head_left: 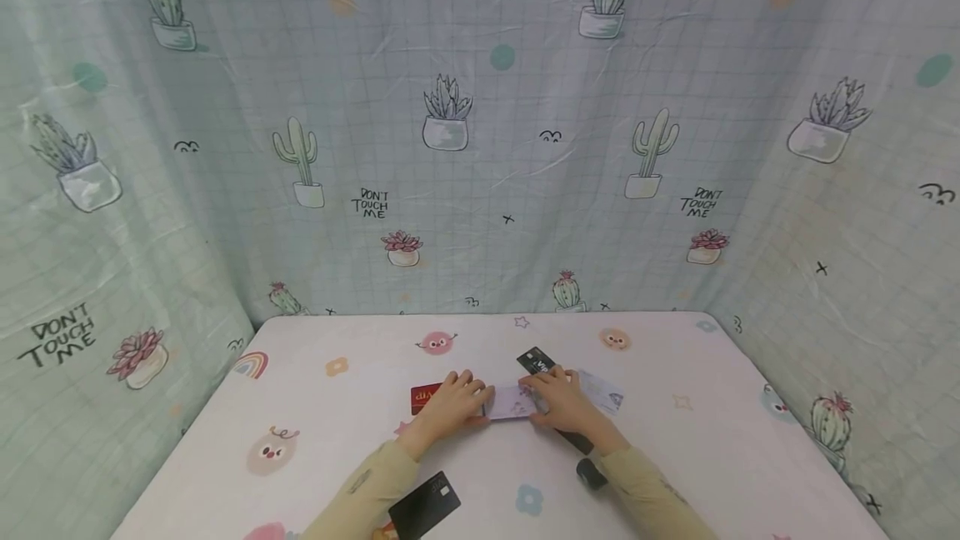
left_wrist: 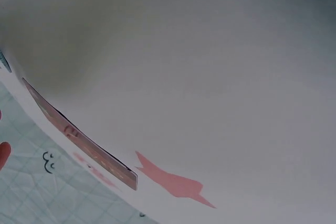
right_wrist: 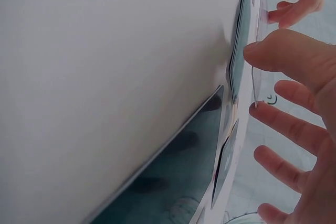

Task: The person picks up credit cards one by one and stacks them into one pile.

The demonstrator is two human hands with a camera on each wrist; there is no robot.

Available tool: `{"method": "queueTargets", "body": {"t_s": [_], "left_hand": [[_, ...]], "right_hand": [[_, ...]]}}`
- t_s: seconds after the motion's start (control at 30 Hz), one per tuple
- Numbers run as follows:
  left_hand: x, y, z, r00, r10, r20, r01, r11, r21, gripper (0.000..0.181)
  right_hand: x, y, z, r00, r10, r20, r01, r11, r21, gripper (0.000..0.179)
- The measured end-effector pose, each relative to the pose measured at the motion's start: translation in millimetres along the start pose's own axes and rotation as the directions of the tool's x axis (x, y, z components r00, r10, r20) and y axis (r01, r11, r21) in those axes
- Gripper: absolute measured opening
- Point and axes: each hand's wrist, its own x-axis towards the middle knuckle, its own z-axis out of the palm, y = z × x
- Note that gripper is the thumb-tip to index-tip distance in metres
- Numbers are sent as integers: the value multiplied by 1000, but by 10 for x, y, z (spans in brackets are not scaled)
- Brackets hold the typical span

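Note:
A lilac card (head_left: 510, 401) with a printed pattern lies between the two hands. My left hand (head_left: 453, 402) holds its left end, and my right hand (head_left: 564, 400) grips the right end between thumb and fingers. In the right wrist view, the thumb and fingers of the right hand (right_wrist: 299, 108) are at the thin card's edge (right_wrist: 257, 80), with dark cards (right_wrist: 240, 45) just beside it. Left of the left hand is a red VIP card (head_left: 423, 397), also seen in the left wrist view as a reddish card (left_wrist: 84, 142).
A black VIP card (head_left: 535, 359) lies behind the right hand, with a pale card (head_left: 602, 392) to its right. Another dark card (head_left: 577, 441) shows below that hand. Near the left sleeve is a black card (head_left: 424, 507). A small dark object (head_left: 591, 473) sits beside the right sleeve.

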Motion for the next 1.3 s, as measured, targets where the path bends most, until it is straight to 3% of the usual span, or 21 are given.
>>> {"method": "queueTargets", "body": {"t_s": [0.17, 0.43, 0.77, 0.9, 1.1, 1.3], "left_hand": [[14, -13, 30, 999, -17, 49, 16, 1000, 20, 44], [16, -18, 44, 999, -11, 31, 10, 999, 36, 43], [20, -20, 56, 997, -26, 70, 25, 1000, 17, 42], [2, -25, 60, 999, -17, 43, 17, 1000, 12, 43], [-23, -72, 136, 997, 35, -75, -35, 999, -2, 40], [-11, -56, 75, 999, 14, -34, -14, 1000, -15, 41]], "right_hand": [[33, 0, 6, 1000, 6, 20, -6, 1000, 11, 52], [50, -4, 11, 1000, -5, 19, 5, 1000, -6, 49], [63, -12, 14, 999, -1, 33, 0, 1000, 8, 50], [69, -21, 23, 999, 1, 37, -1, 1000, -2, 51], [87, -18, 43, 999, 2, 37, -2, 1000, 2, 51], [93, -16, 51, 999, 13, 51, -13, 1000, 5, 51]]}}
